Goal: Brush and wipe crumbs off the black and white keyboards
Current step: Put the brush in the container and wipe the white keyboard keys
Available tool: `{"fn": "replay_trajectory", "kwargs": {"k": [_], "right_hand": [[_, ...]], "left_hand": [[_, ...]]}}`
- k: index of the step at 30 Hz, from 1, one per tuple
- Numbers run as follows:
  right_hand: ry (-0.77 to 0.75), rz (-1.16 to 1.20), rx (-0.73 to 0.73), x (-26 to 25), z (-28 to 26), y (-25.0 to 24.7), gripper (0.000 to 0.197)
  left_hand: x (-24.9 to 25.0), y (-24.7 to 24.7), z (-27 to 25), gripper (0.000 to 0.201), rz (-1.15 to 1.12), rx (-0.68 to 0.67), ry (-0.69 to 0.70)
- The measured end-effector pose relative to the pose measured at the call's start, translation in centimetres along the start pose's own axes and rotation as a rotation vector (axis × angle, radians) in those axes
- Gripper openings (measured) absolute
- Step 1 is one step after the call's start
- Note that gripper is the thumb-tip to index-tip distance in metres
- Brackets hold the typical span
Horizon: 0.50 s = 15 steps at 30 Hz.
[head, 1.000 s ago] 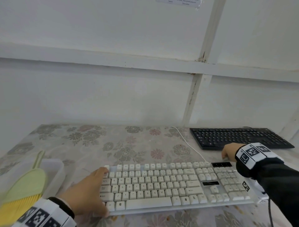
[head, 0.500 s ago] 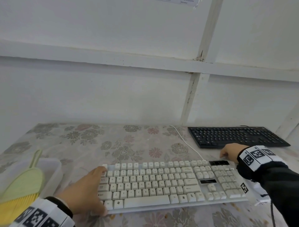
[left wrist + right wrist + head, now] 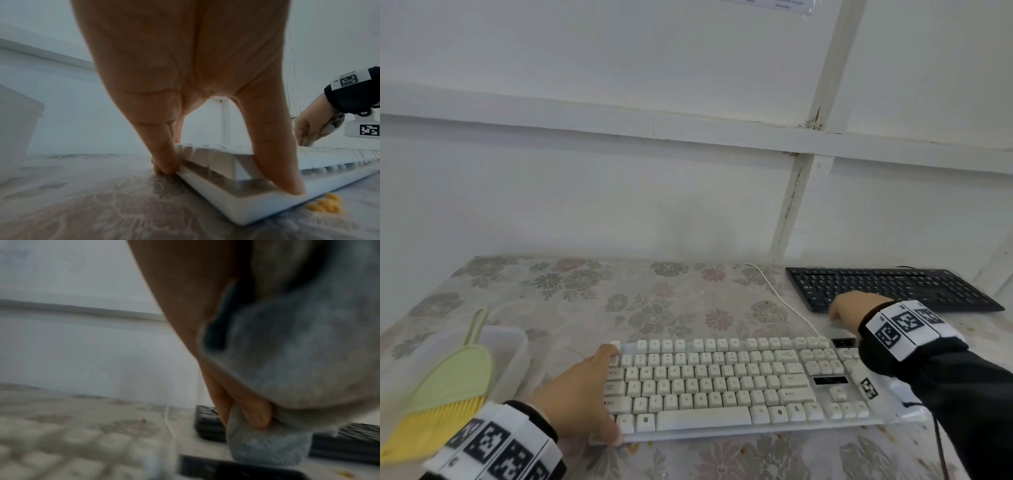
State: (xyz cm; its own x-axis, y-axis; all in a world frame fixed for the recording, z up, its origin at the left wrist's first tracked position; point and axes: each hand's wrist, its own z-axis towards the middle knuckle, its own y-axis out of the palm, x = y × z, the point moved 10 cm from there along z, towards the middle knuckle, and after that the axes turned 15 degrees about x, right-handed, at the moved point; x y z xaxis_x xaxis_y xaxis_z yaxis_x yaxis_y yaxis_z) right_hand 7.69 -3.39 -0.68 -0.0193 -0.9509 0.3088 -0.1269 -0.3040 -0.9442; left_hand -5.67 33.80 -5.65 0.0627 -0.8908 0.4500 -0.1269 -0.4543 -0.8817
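Note:
The white keyboard (image 3: 722,383) lies near the front of the floral table. My left hand (image 3: 599,394) grips its left end, thumb (image 3: 283,178) on the front corner and fingers (image 3: 164,162) against the far left edge. Yellow crumbs (image 3: 324,206) lie on the table just in front of that corner. My right hand (image 3: 839,313) holds a bunched grey cloth (image 3: 267,449) at the white keyboard's back right corner, just in front of the black keyboard (image 3: 893,286). The head view hides the cloth under the hand.
A green hand brush with yellow bristles (image 3: 445,394) rests on a clear plastic container (image 3: 510,346) at the left. The white keyboard's cable (image 3: 780,298) runs back toward the wall. The table (image 3: 654,308) ends at the white wall behind.
Both hands stay where they were on and beside the white keyboard. Only the head view has shifted a little.

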Motion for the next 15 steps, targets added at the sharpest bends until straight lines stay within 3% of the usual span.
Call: {"fn": "replay_trajectory", "kwargs": {"k": [4,8,12,15], "right_hand": [[-0.335,0.319,0.127,-11.8,-4.4,-5.8,0.031],[-0.566,0.563,0.135,-22.5,-8.0,-9.4,0.031],[-0.707,0.538,0.145,-29.4,-8.8,-10.3,0.030],[-0.748,0.469,0.143,-31.5,-9.0,-9.4,0.026]], "left_hand": [[-0.2,0.1,0.0,0.104,-0.031,-0.001,-0.028],[-0.5,0.2,0.0,0.102,-0.022,0.005,-0.038],[-0.4,0.0,-0.1,0.090,-0.027,0.006,-0.024],[-0.4,0.0,0.0,0.083,-0.038,0.008,-0.022]]}}
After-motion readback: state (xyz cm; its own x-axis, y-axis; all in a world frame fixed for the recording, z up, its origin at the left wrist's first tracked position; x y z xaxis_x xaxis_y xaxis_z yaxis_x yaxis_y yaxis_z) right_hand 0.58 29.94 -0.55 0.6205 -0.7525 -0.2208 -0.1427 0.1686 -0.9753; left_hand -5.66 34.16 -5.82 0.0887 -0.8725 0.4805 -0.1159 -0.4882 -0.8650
